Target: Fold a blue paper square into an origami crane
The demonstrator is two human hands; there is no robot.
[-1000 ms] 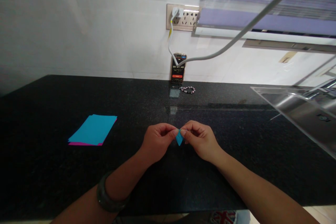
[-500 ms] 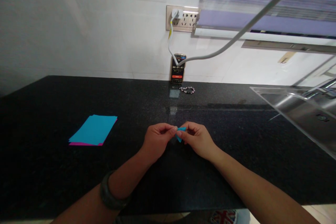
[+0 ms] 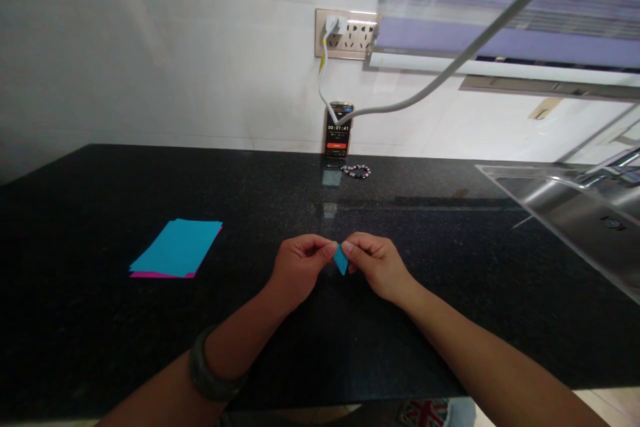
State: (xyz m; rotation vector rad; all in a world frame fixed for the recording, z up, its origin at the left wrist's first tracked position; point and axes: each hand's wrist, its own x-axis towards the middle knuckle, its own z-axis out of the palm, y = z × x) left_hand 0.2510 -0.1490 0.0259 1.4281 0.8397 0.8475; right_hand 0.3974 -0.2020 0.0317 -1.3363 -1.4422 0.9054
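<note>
A small folded piece of blue paper point(image 3: 341, 260) is pinched between both hands above the dark countertop, its pointed end facing down toward me. My left hand point(image 3: 301, 269) grips its left side between thumb and fingers. On the other side, my right hand point(image 3: 376, 263) is closed on the paper, with the thumb pressed on top. The thumbs are close together, and the fingertips hide parts of the paper. To the left lies a stack of blue sheets point(image 3: 179, 247), with a pink sheet point(image 3: 163, 275) showing under its front edge.
A phone point(image 3: 339, 133) showing a timer leans on the wall, with a beaded strap point(image 3: 356, 172) beside it. A grey cable point(image 3: 420, 95) hangs across from the wall socket point(image 3: 346, 34). At the right is a steel sink point(image 3: 580, 213) set in the black countertop point(image 3: 240, 200).
My right thumb has shifted on the folded paper. The loose flap at its top no longer shows, and its pointed lower part is more visible. Both arms stay nearly in place.
</note>
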